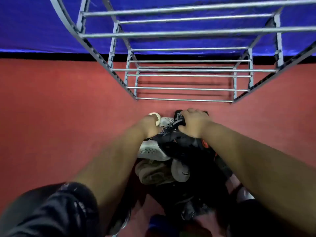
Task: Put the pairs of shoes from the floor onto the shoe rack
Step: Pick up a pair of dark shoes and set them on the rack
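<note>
A pile of shoes lies on the red floor just in front of the shoe rack (184,100). My right hand (193,124) is closed over the top of a black shoe with orange accents (181,144). My left hand (149,126) grips a white shoe (164,121) at the far end of the pile. A white and grey sneaker (150,150) lies under my left wrist. Closer to me are an olive shoe (153,171), a grey shoe (181,171) and more dark shoes (188,200), partly hidden by my arms.
The metal rack stands against a blue wall (42,23), its bar shelves bare. Red floor (59,108) stretches to the left and right of the pile. Blurred colourful items (159,224) lie at the bottom edge.
</note>
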A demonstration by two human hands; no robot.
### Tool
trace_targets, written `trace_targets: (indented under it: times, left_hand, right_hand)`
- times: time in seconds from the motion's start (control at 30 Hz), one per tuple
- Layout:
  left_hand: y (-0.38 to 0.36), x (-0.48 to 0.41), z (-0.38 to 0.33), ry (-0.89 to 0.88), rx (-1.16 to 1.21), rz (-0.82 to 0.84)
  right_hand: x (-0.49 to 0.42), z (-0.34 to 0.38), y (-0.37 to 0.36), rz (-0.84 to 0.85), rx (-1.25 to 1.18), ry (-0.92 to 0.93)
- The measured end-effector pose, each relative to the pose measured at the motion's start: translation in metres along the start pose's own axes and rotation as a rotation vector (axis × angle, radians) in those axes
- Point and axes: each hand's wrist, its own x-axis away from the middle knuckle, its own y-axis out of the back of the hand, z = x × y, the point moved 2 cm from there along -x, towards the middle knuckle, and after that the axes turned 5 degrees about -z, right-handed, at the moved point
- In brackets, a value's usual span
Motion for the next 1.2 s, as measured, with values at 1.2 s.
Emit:
trace_targets:
  times: [1.2]
  left_hand:
    - [-0.091, -0.006, 0.026, 0.253, 0.585, 0.169]
  right_hand:
    - [-0.006, 0.016, -0.088, -0.183, -0.056, -0.162]
